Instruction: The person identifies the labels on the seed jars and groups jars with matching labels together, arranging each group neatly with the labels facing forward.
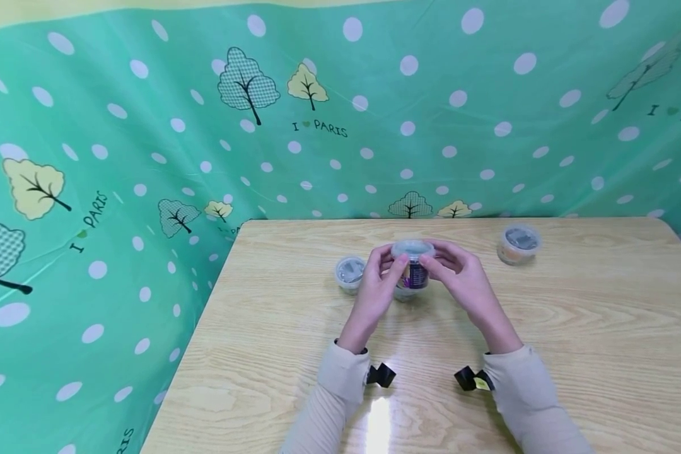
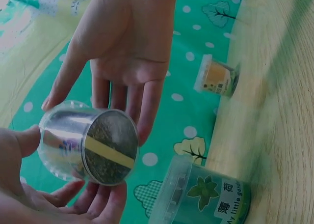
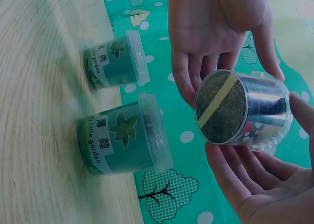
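Both hands hold a clear-lidded round planting cup (image 1: 414, 272) above the table, its label dark with a purple patch. Its underside shows dark, soil-like contents crossed by a pale yellow strip in the left wrist view. My left hand (image 1: 376, 287) grips the left side, thumb near the lid rim; my right hand (image 1: 470, 280) grips the right side in the same manner. Two green cups, printed with a leaf and "little garden", stand on the table: one green cup (image 3: 115, 62) left of the hands, and a nearer-looking green cup (image 3: 122, 138) partly hidden below the held one in the head view.
An orange-labelled cup (image 1: 519, 244) with a clear lid stands at the back right of the wood-grain table (image 1: 261, 340). Behind and to the left hangs a green dotted cloth (image 1: 329, 164) with tree prints, meeting the table's back edge.
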The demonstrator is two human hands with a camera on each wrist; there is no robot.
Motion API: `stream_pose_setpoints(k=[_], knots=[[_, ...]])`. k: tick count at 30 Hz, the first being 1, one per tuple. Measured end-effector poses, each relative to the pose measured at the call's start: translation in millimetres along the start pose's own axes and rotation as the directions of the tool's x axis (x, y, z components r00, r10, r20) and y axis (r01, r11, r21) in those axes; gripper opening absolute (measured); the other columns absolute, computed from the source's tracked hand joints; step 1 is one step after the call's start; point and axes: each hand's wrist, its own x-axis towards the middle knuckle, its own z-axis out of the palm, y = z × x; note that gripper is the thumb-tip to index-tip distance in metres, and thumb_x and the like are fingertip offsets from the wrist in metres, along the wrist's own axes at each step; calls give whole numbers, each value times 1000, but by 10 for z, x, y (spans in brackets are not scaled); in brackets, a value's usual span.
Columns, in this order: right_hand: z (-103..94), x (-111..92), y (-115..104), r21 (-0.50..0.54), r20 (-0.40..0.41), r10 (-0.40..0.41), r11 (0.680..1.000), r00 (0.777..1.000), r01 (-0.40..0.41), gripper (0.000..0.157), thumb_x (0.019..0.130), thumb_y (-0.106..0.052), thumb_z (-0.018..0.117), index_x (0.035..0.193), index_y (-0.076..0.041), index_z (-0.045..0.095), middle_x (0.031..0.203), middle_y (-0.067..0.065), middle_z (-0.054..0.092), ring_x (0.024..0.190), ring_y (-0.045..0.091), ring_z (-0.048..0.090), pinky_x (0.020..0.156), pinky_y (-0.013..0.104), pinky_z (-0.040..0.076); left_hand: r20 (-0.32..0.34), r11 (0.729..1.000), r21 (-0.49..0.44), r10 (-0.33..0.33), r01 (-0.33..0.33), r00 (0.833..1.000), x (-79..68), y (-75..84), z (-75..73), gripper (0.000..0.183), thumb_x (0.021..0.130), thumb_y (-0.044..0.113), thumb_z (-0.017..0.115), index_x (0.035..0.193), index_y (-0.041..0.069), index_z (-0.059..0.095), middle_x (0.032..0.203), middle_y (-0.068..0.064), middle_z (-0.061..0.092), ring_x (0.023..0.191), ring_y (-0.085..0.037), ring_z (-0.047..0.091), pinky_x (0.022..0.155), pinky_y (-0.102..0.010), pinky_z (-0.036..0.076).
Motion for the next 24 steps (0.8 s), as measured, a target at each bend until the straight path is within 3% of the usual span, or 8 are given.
stream_pose_setpoints(k=[8, 17, 21, 24], knots=[[-37, 5, -1, -20, 29, -37, 999, 999, 38, 58, 99, -37, 60, 148, -8, 45, 141, 18, 55, 126, 30, 55, 91, 17, 53, 29, 1000, -28, -5, 5, 1000, 17, 10, -49, 45, 102, 25, 56, 140, 2, 45, 132, -16, 57, 119, -24, 55, 106, -36, 47], [-63, -11, 13, 52, 38, -62, 997, 997, 60, 55, 100, -35, 58, 145, -5, 48, 149, 16, 49, 109, 3, 63, 90, 24, 56, 46, 998, -59, -24, 26, 999, -1, 22, -129, 46, 104, 29, 51, 142, 4, 46, 137, -16, 56, 126, -27, 54, 111, -39, 43], [-71, -9, 7, 67, 74, -68, 996, 995, 63, 55, 101, -34, 57, 146, -4, 46, 149, 18, 48, 113, 7, 62, 92, 25, 56, 43, 997, -65, -26, 29, 999, -9, 24, -152, 44, 104, 28, 52, 140, 3, 48, 135, -17, 56, 124, -27, 55, 109, -39, 44], [-90, -16, -9, 68, 98, -71, 996, 993, 65, 55, 102, -31, 55, 147, -3, 44, 148, 19, 48, 119, 16, 61, 93, 24, 55, 54, 997, -77, -14, 18, 998, -9, 40, -151, 43, 104, 26, 52, 139, 1, 48, 133, -18, 58, 120, -25, 57, 106, -36, 47]])
